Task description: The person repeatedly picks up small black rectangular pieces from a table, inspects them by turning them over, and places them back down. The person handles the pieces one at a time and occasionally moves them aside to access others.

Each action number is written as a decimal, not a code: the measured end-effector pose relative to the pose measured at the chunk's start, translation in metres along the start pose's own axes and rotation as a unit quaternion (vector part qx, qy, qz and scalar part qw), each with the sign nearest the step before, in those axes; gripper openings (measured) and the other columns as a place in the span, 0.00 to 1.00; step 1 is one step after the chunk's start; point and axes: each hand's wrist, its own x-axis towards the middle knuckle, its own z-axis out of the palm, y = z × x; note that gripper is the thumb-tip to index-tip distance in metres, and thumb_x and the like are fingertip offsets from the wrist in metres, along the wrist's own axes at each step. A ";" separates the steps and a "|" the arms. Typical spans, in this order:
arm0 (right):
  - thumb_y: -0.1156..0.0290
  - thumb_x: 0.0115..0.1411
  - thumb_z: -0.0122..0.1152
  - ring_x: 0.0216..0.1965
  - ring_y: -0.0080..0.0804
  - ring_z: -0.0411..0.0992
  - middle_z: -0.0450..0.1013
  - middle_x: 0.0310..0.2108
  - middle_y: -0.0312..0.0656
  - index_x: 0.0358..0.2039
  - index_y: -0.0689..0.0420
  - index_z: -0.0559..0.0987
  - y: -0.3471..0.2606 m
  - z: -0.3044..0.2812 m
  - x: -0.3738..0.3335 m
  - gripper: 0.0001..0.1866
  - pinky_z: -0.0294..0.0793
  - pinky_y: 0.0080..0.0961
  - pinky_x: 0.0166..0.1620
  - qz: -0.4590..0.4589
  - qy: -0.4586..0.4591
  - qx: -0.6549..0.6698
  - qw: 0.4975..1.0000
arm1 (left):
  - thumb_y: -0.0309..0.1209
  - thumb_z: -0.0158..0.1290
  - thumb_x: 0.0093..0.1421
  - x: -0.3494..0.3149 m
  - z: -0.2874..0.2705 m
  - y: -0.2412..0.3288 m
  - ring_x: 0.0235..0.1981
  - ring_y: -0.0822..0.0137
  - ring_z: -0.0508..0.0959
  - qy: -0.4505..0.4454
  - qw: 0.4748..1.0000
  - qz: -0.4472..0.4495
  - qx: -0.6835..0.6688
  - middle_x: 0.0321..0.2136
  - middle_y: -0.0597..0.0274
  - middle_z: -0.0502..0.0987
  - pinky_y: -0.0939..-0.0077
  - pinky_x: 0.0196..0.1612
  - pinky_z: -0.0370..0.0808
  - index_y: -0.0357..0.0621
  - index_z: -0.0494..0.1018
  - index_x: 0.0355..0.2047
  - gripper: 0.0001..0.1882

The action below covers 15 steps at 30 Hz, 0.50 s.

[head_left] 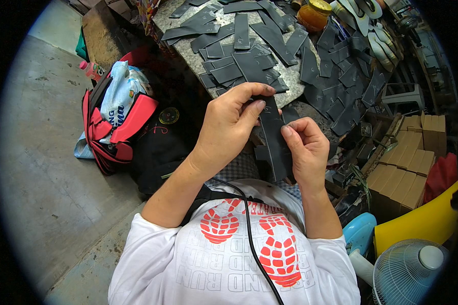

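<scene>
I hold a long dark grey cut strip [275, 140] upright between both hands, in front of my chest. My left hand [229, 122] pinches its upper end with thumb and fingers. My right hand [306, 147] grips its right edge lower down. Just beyond the hands, a speckled stone table [290, 79] carries several more dark grey cut pieces [239, 66] spread in overlapping layers.
A red and black bag [119, 127] with a white plastic sack sits on the concrete floor at the left. An amber jar [313, 14] stands on the table's far side. Cardboard boxes [407, 162], a yellow sheet [417, 221] and a white fan [412, 272] are at the right.
</scene>
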 end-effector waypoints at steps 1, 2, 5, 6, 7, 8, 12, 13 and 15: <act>0.76 0.64 0.63 0.31 0.11 0.66 0.72 0.30 0.29 0.34 0.61 0.76 0.000 0.000 0.000 0.04 0.65 0.10 0.37 0.002 -0.001 -0.003 1.000 | 0.20 0.50 0.65 0.000 0.000 -0.001 0.35 0.77 0.81 0.001 1.000 0.008 -0.003 0.39 0.61 0.82 0.82 0.35 0.77 0.36 0.77 0.47 0.11; 0.76 0.64 0.63 0.31 0.11 0.66 0.72 0.30 0.29 0.34 0.61 0.76 0.000 0.000 0.000 0.04 0.65 0.09 0.37 0.001 -0.001 -0.003 1.000 | 0.20 0.50 0.65 0.000 0.000 -0.002 0.35 0.77 0.81 0.000 1.000 0.002 -0.011 0.39 0.61 0.82 0.83 0.35 0.77 0.36 0.77 0.47 0.11; 0.76 0.64 0.63 0.31 0.11 0.66 0.72 0.31 0.29 0.34 0.61 0.76 0.001 0.000 0.000 0.04 0.66 0.09 0.37 0.001 0.000 0.000 1.000 | 0.20 0.50 0.65 0.001 0.000 -0.005 0.35 0.77 0.81 -0.001 0.999 0.003 -0.036 0.39 0.61 0.82 0.83 0.35 0.76 0.36 0.77 0.47 0.12; 0.76 0.63 0.64 0.31 0.11 0.67 0.72 0.31 0.29 0.34 0.61 0.76 0.001 0.000 0.000 0.04 0.66 0.09 0.37 0.001 0.001 0.002 1.000 | 0.20 0.50 0.65 0.001 0.000 -0.005 0.34 0.78 0.80 -0.002 0.999 -0.001 -0.038 0.39 0.61 0.82 0.83 0.35 0.76 0.36 0.77 0.47 0.12; 0.76 0.63 0.64 0.31 0.11 0.67 0.73 0.30 0.29 0.34 0.60 0.76 0.001 0.000 0.000 0.04 0.66 0.09 0.37 0.005 0.001 0.002 1.000 | 0.19 0.50 0.65 0.001 0.000 -0.006 0.34 0.78 0.80 -0.001 0.999 -0.007 -0.040 0.39 0.61 0.82 0.83 0.35 0.76 0.35 0.77 0.47 0.12; 0.77 0.63 0.64 0.31 0.11 0.67 0.73 0.30 0.29 0.34 0.60 0.76 0.001 0.000 0.000 0.04 0.66 0.09 0.36 0.008 0.002 0.002 1.000 | 0.20 0.50 0.65 0.000 0.000 -0.006 0.34 0.78 0.80 -0.003 0.999 -0.008 -0.047 0.39 0.62 0.82 0.83 0.35 0.76 0.35 0.76 0.47 0.12; 0.78 0.63 0.64 0.27 0.09 0.69 0.74 0.27 0.29 0.33 0.61 0.76 0.002 0.001 0.001 0.04 0.68 0.09 0.30 -0.004 0.019 -0.015 1.000 | 0.19 0.52 0.63 0.000 0.000 -0.003 0.33 0.80 0.79 -0.014 0.997 -0.026 -0.078 0.38 0.63 0.81 0.85 0.34 0.75 0.33 0.75 0.48 0.13; 0.78 0.63 0.64 0.27 0.09 0.69 0.73 0.27 0.29 0.33 0.61 0.76 0.002 0.001 0.001 0.05 0.67 0.09 0.30 -0.011 0.021 -0.025 0.999 | 0.19 0.53 0.62 0.000 -0.001 -0.003 0.33 0.81 0.78 -0.016 0.996 -0.038 -0.085 0.38 0.64 0.81 0.86 0.34 0.75 0.33 0.75 0.48 0.13; 0.78 0.62 0.65 0.27 0.08 0.68 0.73 0.27 0.29 0.32 0.60 0.76 0.003 0.001 0.001 0.05 0.66 0.09 0.30 -0.021 0.026 -0.042 0.999 | 0.18 0.55 0.60 -0.002 -0.002 -0.001 0.33 0.83 0.77 -0.032 0.994 -0.042 -0.094 0.37 0.65 0.80 0.87 0.32 0.74 0.32 0.75 0.48 0.14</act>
